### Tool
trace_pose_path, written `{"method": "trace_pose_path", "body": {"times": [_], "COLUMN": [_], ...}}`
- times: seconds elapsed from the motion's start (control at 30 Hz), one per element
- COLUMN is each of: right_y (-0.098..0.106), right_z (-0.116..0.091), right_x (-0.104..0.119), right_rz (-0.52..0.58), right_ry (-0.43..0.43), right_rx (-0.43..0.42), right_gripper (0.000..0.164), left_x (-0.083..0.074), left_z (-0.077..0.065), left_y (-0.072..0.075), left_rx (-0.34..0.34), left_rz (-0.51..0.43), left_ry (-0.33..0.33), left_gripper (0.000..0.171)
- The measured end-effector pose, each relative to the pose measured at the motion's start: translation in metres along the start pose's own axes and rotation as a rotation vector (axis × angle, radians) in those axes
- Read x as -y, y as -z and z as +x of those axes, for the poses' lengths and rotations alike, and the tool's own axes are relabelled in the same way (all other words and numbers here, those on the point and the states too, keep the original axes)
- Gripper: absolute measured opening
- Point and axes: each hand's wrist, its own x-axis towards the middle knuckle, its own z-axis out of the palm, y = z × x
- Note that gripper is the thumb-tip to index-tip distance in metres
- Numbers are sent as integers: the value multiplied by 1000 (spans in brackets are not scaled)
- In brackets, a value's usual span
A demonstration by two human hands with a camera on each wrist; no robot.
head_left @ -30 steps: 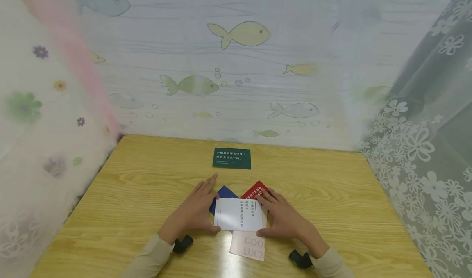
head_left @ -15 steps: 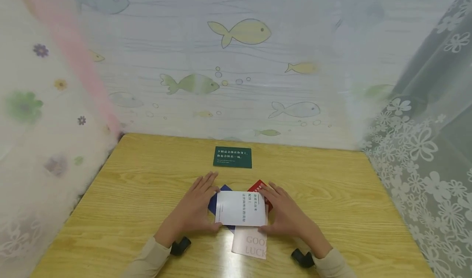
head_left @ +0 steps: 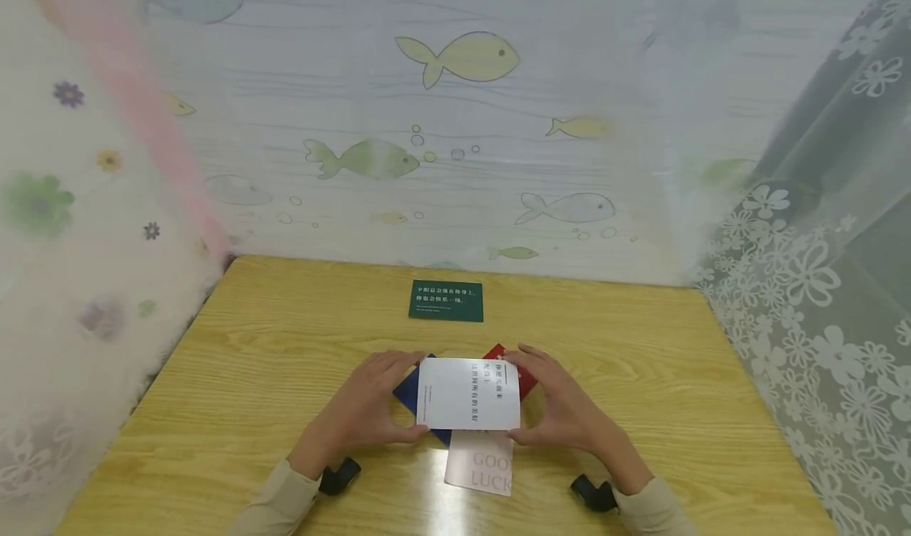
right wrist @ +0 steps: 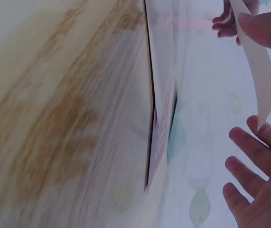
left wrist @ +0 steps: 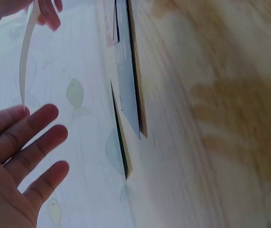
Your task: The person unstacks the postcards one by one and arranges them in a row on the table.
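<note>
A white card (head_left: 455,398) with printed characters is held level above the table between both hands. My left hand (head_left: 356,405) pinches its left end between thumb and index finger, and my right hand (head_left: 572,409) does likewise at the right end. Both wrist views show the card (right wrist: 259,71) slightly bowed and apart from the cards below, the other fingers spread loosely. Beneath it lie a blue card (head_left: 407,391), a red card (head_left: 527,381) and a pink card (head_left: 478,465) reading "GOOD LUCK" in part; the white card covers much of them.
Farther back on the wooden table (head_left: 285,338) lies a dark green card (head_left: 446,301) with white text. A fish-patterned curtain (head_left: 455,164) hangs behind the table, and lace fabric (head_left: 804,283) hangs along the right. Black wrist-worn pieces (head_left: 594,495) sit below the hands.
Both hands have raised the white card off the other cards, and it sits slightly higher in the head view. The cards below and the green card stay in place.
</note>
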Motion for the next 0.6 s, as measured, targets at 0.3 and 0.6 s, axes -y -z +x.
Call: {"method": "trace_pose_path", "body": {"times": [0.3, 0.6], "right_y": [-1, 0], "right_z": [-4, -8], "right_x": [-1, -3], "right_rz": [37, 47], "right_ry": [-14, -47], "right_rx": [13, 14], "right_gripper": [104, 106], "left_x": [1, 2], "left_z": [-4, -4], "left_y": [2, -1], "left_rx": [80, 48], "left_rz": [-69, -74], "left_ry": [41, 35], "left_gripper": [102, 99]}}
